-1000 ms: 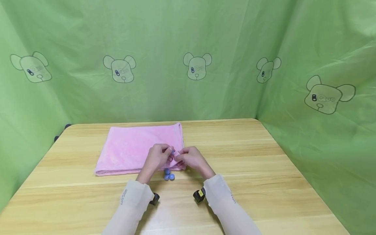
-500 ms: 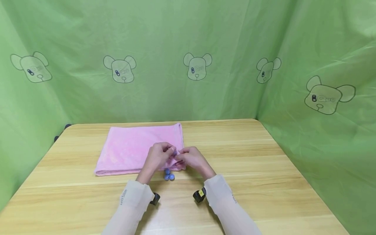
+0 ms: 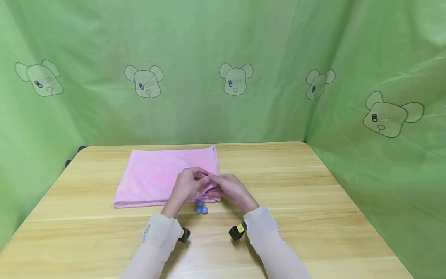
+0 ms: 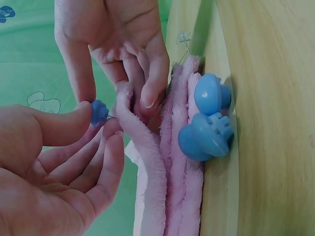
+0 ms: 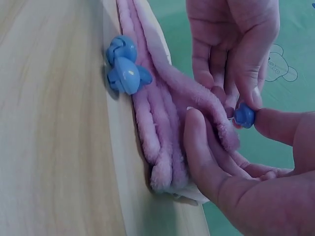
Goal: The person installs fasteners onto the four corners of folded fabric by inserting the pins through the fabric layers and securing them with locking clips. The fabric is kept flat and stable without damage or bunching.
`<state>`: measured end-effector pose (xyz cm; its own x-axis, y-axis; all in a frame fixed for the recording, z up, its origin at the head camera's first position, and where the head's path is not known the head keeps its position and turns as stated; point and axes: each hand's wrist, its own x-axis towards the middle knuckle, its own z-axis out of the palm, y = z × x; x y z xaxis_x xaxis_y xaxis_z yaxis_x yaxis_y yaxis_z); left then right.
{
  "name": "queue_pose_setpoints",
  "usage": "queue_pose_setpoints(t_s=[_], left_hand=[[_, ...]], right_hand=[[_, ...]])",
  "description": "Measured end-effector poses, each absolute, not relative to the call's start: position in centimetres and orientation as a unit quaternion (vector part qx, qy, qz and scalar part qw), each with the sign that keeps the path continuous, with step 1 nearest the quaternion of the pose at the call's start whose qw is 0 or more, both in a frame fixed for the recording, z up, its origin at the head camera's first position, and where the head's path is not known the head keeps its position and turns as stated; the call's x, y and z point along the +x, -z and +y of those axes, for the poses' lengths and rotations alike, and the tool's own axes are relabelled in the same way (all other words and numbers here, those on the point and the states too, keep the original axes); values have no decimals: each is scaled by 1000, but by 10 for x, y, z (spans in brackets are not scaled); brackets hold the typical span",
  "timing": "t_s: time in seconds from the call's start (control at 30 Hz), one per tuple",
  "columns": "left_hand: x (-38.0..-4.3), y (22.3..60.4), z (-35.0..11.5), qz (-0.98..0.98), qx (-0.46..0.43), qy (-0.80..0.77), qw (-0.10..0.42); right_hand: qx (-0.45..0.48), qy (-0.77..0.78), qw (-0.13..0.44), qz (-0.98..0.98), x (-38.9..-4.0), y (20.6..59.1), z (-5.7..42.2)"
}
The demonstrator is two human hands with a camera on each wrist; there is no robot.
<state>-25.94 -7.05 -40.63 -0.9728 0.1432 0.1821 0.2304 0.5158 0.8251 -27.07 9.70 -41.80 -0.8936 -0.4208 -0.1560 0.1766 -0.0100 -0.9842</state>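
A folded pink plush blanket [image 3: 156, 174] lies on the table. My left hand [image 3: 186, 188] pinches a small blue mushroom-shaped pin [image 4: 100, 113] between thumb and fingers. From that pin a thin needle meets the raised edge of the blanket's top layer; how deep it goes cannot be seen. My right hand [image 3: 233, 188] holds this layer near its corner, fingers tucked behind the fold, while its thumb touches the pin's blue head [image 5: 244, 115]. Beside the blanket's front edge sit several similar blue pieces [image 3: 199, 209], close together, some capped like mushrooms [image 4: 209, 135].
The wooden table [image 3: 296, 232] extends on all sides of the blanket. Green curtains [image 3: 195, 116] printed with bear heads stand behind and at both sides. A black wrist camera [image 3: 237, 232] is strapped at each sleeve cuff.
My right thumb has moved up and left onto the pin, so both hands now meet there. The pin has come against the blanket's edge and is covered in the head view.
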Motion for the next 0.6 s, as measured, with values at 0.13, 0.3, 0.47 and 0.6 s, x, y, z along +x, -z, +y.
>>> queue_pose_setpoints(t_s=[0.13, 0.3, 0.47, 0.6], left_hand=[[-259, 406, -71, -872, -107, 475, 43], [-258, 405, -71, -878, -99, 467, 35], [-257, 404, -71, -883, -99, 458, 35], [-257, 403, -71, -885, -101, 453, 39]], right_hand=[[-87, 710, 210, 666, -271, 419, 98], [-78, 709, 205, 670, -272, 420, 97], [-72, 709, 199, 673, -272, 419, 95], [-72, 713, 186, 672, -271, 419, 95]])
